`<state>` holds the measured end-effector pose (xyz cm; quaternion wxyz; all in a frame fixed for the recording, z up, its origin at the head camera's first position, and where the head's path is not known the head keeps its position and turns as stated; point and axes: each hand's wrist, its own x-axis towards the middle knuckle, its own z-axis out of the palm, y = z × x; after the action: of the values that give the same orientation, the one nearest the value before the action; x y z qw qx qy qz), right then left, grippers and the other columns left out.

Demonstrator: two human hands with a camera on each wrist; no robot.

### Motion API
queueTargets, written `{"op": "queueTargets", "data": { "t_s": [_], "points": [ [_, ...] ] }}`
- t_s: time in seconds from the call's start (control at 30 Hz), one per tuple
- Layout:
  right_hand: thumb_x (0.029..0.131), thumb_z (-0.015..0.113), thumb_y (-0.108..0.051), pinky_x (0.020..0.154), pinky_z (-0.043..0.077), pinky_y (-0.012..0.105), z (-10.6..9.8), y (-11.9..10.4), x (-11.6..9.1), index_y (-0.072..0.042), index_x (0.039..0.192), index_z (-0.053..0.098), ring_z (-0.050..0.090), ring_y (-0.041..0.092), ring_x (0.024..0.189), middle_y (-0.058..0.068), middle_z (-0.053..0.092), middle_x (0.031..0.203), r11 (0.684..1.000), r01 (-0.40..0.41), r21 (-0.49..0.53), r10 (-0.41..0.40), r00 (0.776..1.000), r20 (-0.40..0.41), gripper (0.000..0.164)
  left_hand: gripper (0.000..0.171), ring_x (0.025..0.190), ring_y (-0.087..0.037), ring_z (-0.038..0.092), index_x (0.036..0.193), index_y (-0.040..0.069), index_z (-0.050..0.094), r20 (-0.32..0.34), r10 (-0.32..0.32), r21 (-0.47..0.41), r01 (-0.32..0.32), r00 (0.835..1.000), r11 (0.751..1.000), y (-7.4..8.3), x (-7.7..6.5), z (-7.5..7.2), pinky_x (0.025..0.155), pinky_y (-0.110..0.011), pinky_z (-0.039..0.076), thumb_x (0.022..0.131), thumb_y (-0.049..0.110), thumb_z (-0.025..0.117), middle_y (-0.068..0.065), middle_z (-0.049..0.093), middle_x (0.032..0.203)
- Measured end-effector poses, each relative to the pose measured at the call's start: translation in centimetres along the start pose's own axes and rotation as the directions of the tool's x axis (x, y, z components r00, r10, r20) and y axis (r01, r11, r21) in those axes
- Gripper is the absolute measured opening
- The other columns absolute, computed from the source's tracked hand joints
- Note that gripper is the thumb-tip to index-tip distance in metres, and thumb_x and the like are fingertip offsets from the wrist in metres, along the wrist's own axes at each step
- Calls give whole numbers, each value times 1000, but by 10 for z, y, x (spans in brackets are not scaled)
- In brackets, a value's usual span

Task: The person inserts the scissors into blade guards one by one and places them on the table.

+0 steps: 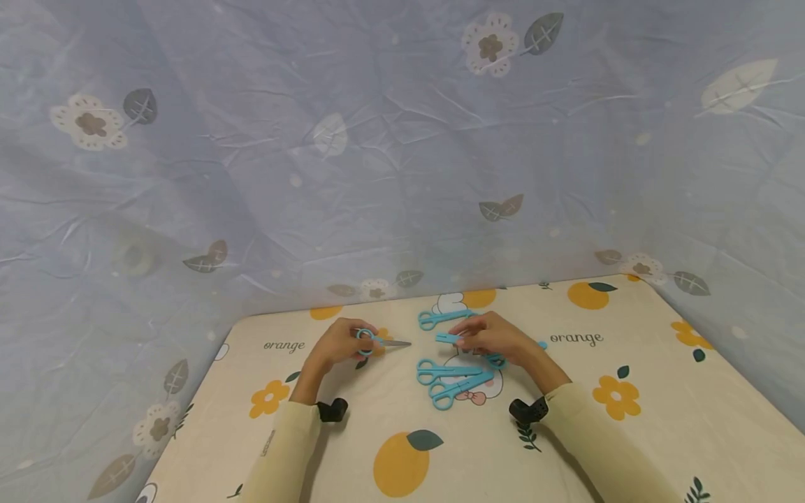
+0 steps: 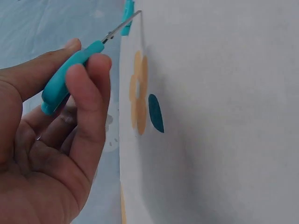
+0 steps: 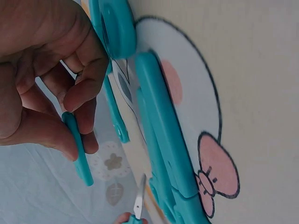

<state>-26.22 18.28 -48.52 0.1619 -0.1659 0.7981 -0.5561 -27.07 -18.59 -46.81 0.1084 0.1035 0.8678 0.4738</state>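
My left hand (image 1: 338, 342) pinches a pair of scissors (image 2: 66, 77) by its light-blue handles between thumb and fingers. The bare metal blades (image 1: 396, 343) are together and point right. Across from them, the right hand (image 1: 493, 335) pinches a light-blue blade cover (image 1: 447, 338) between thumb and fingertips. A gap separates the cover from the blade tips. Below the right hand lie two covered scissors, an upper pair (image 1: 440, 371) and a lower pair (image 1: 455, 389), partly overlapping. Another covered pair (image 1: 441, 318) lies behind the cover. Blue handles (image 1: 497, 360) show under the right hand, partly hidden by it.
A cream tablecloth (image 1: 352, 447) printed with oranges and flowers covers the table. A small blue end (image 1: 543, 345) sticks out beyond the right wrist. Grey-blue patterned curtains (image 1: 283, 175) stand behind and along the sides of the table.
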Motion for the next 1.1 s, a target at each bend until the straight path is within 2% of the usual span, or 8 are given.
{"op": "queueTargets", "data": {
  "t_s": [0.1,0.17,0.43,0.8,1.1],
  "points": [
    [99,75,-15,65,45,28,-5,3,-7,-1,135,73,53,17,76,2,68,98,1000,-15,24,15,1000,1,39,36,87,-21,76,131,-4,71,25,3,-35,-2,1000,999,-3,-3,-1,78,-34,67,98,10,75,-13,77,103],
    [98,75,-14,66,45,27,-7,4,-11,1,136,71,54,16,78,1,69,100,999,-25,37,25,1000,2,41,38,90,-21,76,134,-4,70,42,-1,-51,3,999,999,-4,-5,-1,80,-35,68,99,9,74,-13,76,107],
    [96,76,-14,71,49,27,-17,5,-27,-2,137,72,59,15,86,2,72,107,997,-67,30,67,998,-21,42,40,89,-18,74,137,-8,66,76,16,-98,-9,997,995,-5,-8,-2,82,-38,68,100,5,72,-7,68,97],
    [98,75,-12,65,46,26,-28,5,-45,3,139,69,52,14,73,-1,66,99,992,-92,84,93,996,-12,44,43,85,-17,72,138,-8,66,79,70,-161,-57,994,985,0,-11,3,82,-42,68,97,5,74,-5,69,99],
    [98,74,-9,65,50,25,-33,4,-54,7,138,67,58,13,78,-1,76,105,991,-66,118,66,998,4,45,45,87,-24,75,138,-7,65,90,52,-203,-33,995,979,2,-9,7,79,-39,68,97,7,76,-3,71,96]
  ]
}}
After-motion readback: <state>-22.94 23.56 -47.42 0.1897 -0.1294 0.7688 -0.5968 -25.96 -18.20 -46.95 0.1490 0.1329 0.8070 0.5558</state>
